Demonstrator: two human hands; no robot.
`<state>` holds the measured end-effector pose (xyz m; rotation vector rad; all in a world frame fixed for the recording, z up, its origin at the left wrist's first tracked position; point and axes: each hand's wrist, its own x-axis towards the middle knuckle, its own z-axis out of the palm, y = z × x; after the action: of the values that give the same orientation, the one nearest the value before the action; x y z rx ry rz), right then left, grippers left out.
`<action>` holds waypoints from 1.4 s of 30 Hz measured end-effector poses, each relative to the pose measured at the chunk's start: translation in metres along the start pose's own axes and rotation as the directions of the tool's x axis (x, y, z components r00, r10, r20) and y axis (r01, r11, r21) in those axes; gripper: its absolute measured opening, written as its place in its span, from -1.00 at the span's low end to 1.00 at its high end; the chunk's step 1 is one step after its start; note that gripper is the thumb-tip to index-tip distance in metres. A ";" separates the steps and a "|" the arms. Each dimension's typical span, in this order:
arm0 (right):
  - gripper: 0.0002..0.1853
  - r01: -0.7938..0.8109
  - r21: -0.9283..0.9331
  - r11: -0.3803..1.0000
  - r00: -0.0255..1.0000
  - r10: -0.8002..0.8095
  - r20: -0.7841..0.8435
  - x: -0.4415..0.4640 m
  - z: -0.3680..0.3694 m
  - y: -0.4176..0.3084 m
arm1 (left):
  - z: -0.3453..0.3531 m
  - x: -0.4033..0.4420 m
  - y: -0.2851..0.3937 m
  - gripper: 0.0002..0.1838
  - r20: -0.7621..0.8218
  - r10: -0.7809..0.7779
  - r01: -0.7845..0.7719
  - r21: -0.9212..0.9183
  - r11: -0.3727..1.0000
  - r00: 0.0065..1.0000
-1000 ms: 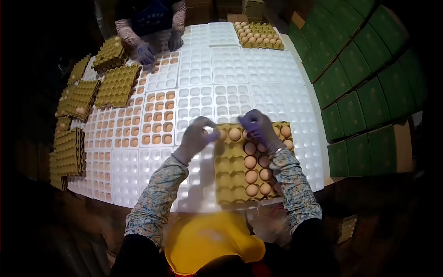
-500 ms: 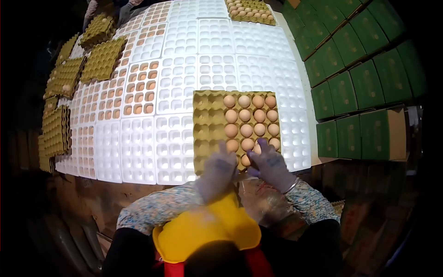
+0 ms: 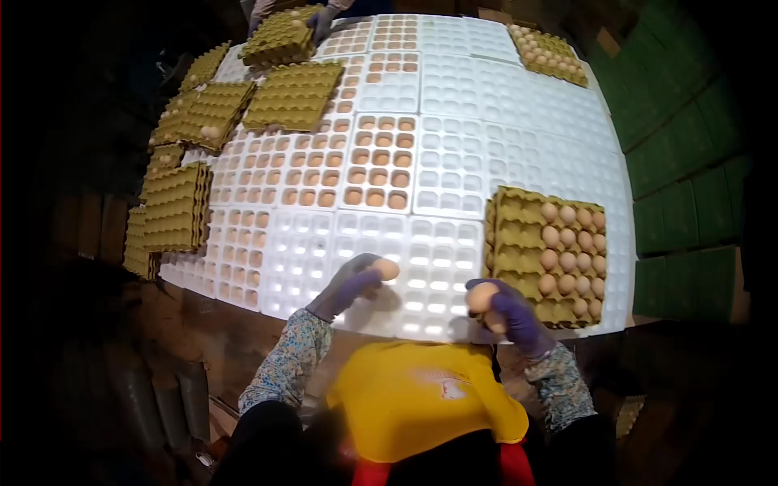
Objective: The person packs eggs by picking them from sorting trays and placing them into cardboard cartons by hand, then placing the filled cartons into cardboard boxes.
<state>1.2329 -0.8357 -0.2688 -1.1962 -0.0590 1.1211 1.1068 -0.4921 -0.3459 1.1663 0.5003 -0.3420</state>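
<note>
My left hand (image 3: pixel 350 285), in a purple glove, is closed on an egg (image 3: pixel 387 269) above the white foam trays (image 3: pixel 442 279) near the table's front edge. Two eggs show in my gloved right hand (image 3: pixel 520 317): one egg (image 3: pixel 481 296) at the fingertips, another partly hidden below it. That hand is just left of the lower part of a pulp egg tray (image 3: pixel 517 243). Brown eggs (image 3: pixel 567 261) fill the right columns of this tray, while its left columns are bare. Foam trays with eggs (image 3: pixel 378 166) in their cells lie farther back.
Stacked pulp trays (image 3: pixel 174 206) stand along the left edge, a few with eggs on them. Another person's gloved hand (image 3: pixel 322 24) is at a pulp tray at the far left. Green boxes (image 3: pixel 689 211) line the right side. One more egg-filled pulp tray (image 3: pixel 551 58) sits at the far right.
Both hands have lifted eggs from the pulp tray and moved left over the foam trays, the left hand farther. The view has swung left, so the table appears shifted right.
</note>
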 end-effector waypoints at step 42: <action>-0.74 0.429 -0.202 0.881 0.824 -0.473 -0.312 -0.089 -0.082 0.011 | 0.240 -0.005 -0.049 -0.72 0.141 0.662 -0.444 0.839 0.315 0.736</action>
<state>1.2280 -0.9568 -0.2677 -1.3896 -0.1311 0.4778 1.1245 -0.7339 -0.3084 2.2900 0.0405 0.2464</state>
